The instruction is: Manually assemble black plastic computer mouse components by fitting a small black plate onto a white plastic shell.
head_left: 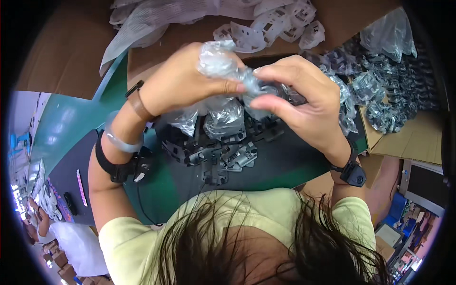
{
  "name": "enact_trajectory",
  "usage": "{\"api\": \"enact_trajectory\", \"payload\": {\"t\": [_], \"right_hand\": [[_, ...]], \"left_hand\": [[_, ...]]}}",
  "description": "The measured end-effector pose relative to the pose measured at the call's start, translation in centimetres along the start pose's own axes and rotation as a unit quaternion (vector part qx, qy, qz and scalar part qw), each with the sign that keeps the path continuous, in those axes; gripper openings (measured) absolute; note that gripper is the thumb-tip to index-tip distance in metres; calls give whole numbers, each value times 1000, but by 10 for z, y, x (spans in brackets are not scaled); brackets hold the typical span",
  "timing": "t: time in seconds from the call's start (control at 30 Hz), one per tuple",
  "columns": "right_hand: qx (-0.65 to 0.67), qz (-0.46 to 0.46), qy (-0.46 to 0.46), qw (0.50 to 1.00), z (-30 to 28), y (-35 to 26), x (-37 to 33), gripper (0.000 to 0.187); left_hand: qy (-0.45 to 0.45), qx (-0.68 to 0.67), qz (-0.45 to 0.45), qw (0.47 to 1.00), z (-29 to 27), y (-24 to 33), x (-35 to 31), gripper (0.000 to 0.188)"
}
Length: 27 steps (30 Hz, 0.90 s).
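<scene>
Near the bench's near edge lie grey parts, at least five, too jumbled to count fully. Just beyond sit at least two bags. Above mid-bench is one bag, clear, shiny, crinkled, twisted narrow: the left hand's fingers close round it; the right hand's, slightly parted, seemingly pinch it. Right: one carton. Farthest: white packing.

One upright fisheye view, from the left of two head-worn cameras, looks steeply down past the wearer's pale yellow short-sleeved shirt at six o'clock. It sits close above the bare left hand at eleven o'clock, the bare right hand at two o'clock and the smooth green tabletop, edges bowing toward the rim.
</scene>
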State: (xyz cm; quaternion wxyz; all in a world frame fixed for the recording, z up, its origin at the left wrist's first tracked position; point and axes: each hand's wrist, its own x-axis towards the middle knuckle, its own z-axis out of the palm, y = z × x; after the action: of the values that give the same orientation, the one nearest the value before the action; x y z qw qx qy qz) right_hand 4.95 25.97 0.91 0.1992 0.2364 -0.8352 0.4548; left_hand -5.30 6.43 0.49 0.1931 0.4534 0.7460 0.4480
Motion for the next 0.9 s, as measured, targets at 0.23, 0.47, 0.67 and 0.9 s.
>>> {"api": "enact_trajectory", "payload": {"t": [0.23,0.47,0.67,0.9], "right_hand": [[331,310,1,891,-20,20,-19,27],[285,249,-85,922,-34,29,-5,12],[-75,94,-100,988,-28,0,18,7],[161,262,-237,922,-33,-16,38,8]], "left_hand": [[122,36,-48,991,7,10,-18,20],[99,208,93,969,-2,27,-35,23],[32,275,124,953,6,32,-44,11],[55,391,93,914,10,36,-41,14]]}}
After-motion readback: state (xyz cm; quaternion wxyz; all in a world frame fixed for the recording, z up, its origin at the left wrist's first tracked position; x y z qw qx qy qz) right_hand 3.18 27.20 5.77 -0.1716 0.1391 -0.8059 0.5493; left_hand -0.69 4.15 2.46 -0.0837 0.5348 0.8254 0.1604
